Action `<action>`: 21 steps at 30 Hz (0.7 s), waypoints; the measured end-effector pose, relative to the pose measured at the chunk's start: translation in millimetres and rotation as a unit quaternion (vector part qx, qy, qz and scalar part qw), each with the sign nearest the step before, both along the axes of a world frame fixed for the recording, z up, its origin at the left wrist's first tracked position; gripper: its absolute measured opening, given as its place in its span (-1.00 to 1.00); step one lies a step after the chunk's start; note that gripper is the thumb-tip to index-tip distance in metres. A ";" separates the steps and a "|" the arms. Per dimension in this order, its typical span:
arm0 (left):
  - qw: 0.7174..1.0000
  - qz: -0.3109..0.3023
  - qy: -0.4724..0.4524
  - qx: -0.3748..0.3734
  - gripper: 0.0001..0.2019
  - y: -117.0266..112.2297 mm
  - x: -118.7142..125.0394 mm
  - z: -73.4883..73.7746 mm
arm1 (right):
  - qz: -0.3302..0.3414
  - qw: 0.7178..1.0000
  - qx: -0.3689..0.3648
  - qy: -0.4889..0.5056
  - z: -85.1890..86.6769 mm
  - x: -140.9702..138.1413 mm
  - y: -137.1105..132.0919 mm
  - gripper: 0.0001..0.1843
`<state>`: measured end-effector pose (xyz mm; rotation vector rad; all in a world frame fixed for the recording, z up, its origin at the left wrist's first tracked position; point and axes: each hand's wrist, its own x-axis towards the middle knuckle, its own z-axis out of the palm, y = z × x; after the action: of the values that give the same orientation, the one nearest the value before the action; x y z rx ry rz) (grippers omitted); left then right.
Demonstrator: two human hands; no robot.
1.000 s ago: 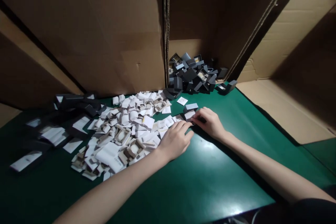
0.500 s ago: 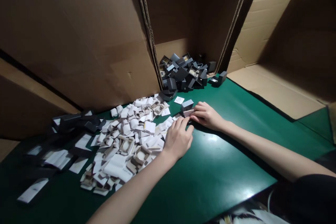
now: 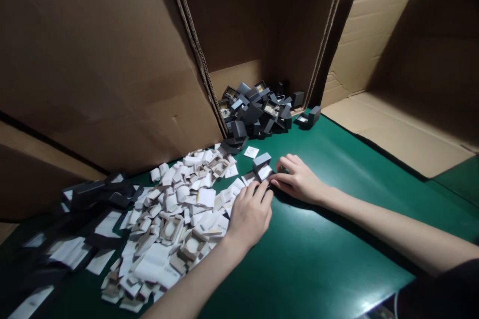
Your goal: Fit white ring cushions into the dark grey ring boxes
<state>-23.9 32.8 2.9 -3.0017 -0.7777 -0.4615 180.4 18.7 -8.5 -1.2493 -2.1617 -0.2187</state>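
A small dark grey box (image 3: 261, 161) stands with its lid raised on the table, and a white piece (image 3: 265, 173) lies in its lower part. My left hand (image 3: 250, 212) has its bent fingers at the near left edge of this box. From the right, my right hand (image 3: 299, 179) reaches it, fingertips closed at the near right corner and index finger arched above. Both sets of fingertips nearly meet there. Left of my left hand spreads a heap of small white card inserts (image 3: 170, 199). A white square card (image 3: 251, 152) lies just behind the box.
Several dark grey boxes (image 3: 258, 109) are heaped at the back by a cardboard wall (image 3: 112, 70). One open box (image 3: 309, 117) sits apart to their right. Black sleeves with white papers (image 3: 101, 219) lie at the left. A large carton (image 3: 400, 134) opens at the right of the green table (image 3: 318, 254).
The pale piece that was tilted up at my right fingers now lies flat in the open box. My right index finger has lifted a little. The view has shifted slightly.
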 end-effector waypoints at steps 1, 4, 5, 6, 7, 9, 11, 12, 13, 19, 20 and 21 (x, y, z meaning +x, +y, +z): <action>1.000 0.000 -0.003 0.001 -0.76 0.1 0.1 -0.5 | 0.012 1.000 -0.001 -0.009 0.3 0.8 -0.7 -0.82; 1.000 0.000 -0.006 0.002 -0.77 0.4 0.3 -1.9 | 0.053 0.998 -0.002 -0.030 0.9 2.2 -1.3 -0.80; 1.000 0.000 -0.006 0.003 -0.78 0.5 0.3 -2.1 | 0.060 0.998 -0.003 -0.035 0.9 2.2 -1.1 -0.80; 1.000 0.001 -0.006 0.002 -0.78 0.6 0.3 -2.2 | 0.063 0.997 -0.007 -0.039 0.6 2.2 -0.8 -0.79; 1.000 0.001 -0.005 0.002 -0.78 0.7 0.3 -2.2 | 0.063 0.997 -0.011 -0.042 0.1 2.2 -0.5 -0.79; 1.000 0.002 -0.005 0.003 -0.79 0.7 0.3 -1.9 | 0.062 0.997 -0.021 -0.038 -1.5 2.3 0.0 -0.79; 1.000 0.004 -0.004 0.005 -0.80 0.3 0.5 -1.6 | 0.064 0.997 -0.033 -0.023 -3.2 2.8 0.1 -0.78; 1.000 0.006 -0.004 0.006 -0.80 0.0 0.7 -1.5 | 0.066 0.997 -0.038 -0.014 -3.8 3.0 -0.1 -0.77; 1.000 0.007 -0.004 0.008 -0.80 -0.4 0.9 -1.4 | 0.067 0.997 -0.042 -0.008 -4.2 3.1 -0.5 -0.76; 1.000 0.006 -0.017 0.024 -0.79 -1.7 0.2 -4.1 | 0.069 0.996 -0.050 -0.008 -1.5 2.2 -4.0 -0.76; 0.999 0.003 -0.021 0.027 -0.79 -1.7 -0.4 -4.8 | 0.072 0.996 -0.053 -0.004 -1.2 2.5 -4.2 -0.77; 0.999 -0.001 -0.025 0.031 -0.78 -1.6 -0.9 -5.5 | 0.076 0.995 -0.056 0.003 -1.3 3.0 -4.2 -0.77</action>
<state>-24.8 31.2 -2.6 -2.9453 -0.7487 -0.5528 183.4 14.5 -9.7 -1.1373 -2.2784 -0.0293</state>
